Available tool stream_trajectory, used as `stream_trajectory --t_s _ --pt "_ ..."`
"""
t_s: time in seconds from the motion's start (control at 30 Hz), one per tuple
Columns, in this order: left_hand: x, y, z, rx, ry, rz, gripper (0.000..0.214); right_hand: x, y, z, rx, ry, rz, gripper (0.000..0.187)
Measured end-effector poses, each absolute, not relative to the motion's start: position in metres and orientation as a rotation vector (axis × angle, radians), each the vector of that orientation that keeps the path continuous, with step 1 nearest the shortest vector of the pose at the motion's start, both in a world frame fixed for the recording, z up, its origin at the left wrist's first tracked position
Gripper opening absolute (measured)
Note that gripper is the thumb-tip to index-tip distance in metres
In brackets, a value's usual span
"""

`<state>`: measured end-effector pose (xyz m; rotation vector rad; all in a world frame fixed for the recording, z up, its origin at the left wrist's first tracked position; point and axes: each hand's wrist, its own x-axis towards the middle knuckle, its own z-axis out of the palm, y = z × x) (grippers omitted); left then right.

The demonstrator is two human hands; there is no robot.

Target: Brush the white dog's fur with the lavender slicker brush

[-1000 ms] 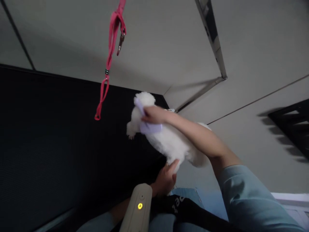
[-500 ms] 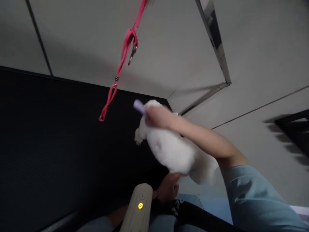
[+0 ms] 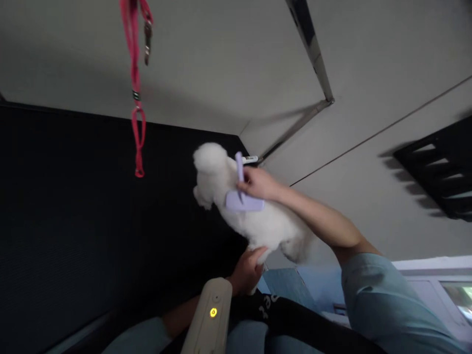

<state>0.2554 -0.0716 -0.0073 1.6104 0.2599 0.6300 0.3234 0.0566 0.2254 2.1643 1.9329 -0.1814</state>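
Observation:
A small white fluffy dog (image 3: 254,216) stands at the corner of a black table top (image 3: 92,221). My right hand (image 3: 258,183) is closed round the handle of a lilac pet brush (image 3: 241,199), whose head lies against the dog's back. My left hand (image 3: 245,270) is below the dog, fingers curled against its rear leg. A beige device with a lit yellow button (image 3: 208,317) pokes up at the bottom, near my left wrist.
A red grooming leash (image 3: 137,93) hangs loose from above, left of the dog. A metal grooming arm (image 3: 313,54) rises at the table's far corner. A dark slatted object (image 3: 438,172) is at the right, pale floor around it.
The brush has come back onto the dog's back with its head showing. The dog shifted slightly left and up in view. The red leash swung to the left.

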Motion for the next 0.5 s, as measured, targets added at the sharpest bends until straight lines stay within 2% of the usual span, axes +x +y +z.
stream_trajectory --t_s 0.07,0.2,0.23,0.33,0.37,0.5 --pt "0.256 -0.075 -0.012 1.615 0.278 0.647 0.055 0.334 0.033 0.224 2.381 2.001 -0.019 0.016" --pt "0.253 -0.078 -0.016 1.622 0.316 0.72 0.048 0.349 -0.018 0.221 2.415 2.145 -0.29 0.015" --pt "0.251 -0.077 -0.015 1.618 0.324 0.745 0.048 0.351 -0.029 0.22 2.512 2.148 -0.268 0.015" --pt "0.249 -0.076 -0.013 1.621 0.353 0.796 0.048 0.355 -0.058 0.218 2.915 2.098 0.124 0.018" --pt "0.248 -0.075 -0.013 1.635 0.371 0.788 0.045 0.354 -0.066 0.217 2.953 2.108 0.156 0.019" --pt "0.246 -0.077 -0.012 1.638 0.477 0.78 0.023 0.353 -0.089 0.207 2.834 2.174 -0.214 0.018"
